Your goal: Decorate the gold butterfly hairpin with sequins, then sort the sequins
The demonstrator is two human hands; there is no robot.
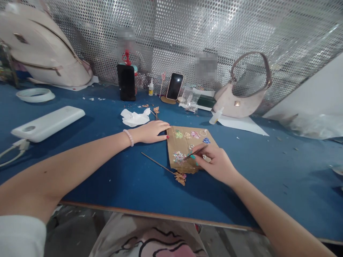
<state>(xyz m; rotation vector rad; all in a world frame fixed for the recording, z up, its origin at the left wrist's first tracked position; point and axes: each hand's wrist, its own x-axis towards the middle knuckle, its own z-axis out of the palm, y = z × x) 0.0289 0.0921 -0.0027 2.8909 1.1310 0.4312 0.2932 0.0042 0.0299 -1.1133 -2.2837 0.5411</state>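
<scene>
A piece of brown cardboard [174, 144] lies on the blue table, bearing small piles of rhinestones: green [178, 134], gold [187, 135], pink [195, 135], blue [206, 140] and iridescent [178, 156]. My right hand [218, 162] pinches dark tweezers [199, 150], their tips at the iridescent pile. My left hand [152, 132] rests flat with fingers apart, its fingertips at the cardboard's left edge. In front of the cardboard is a hairpin [160, 165] with a gold butterfly-like ornament [180, 177] and a pink stone. Whether the tweezers grip a stone is too small to tell.
Behind are crumpled white tissue [135, 117], another gold ornament [156, 110], two phones [127, 82] [175, 86], glue bottles [151, 87] [216, 116] and a handbag [238, 100]. Leftward lie a white power bank [49, 123], a tape roll [35, 95] and a backpack [48, 50].
</scene>
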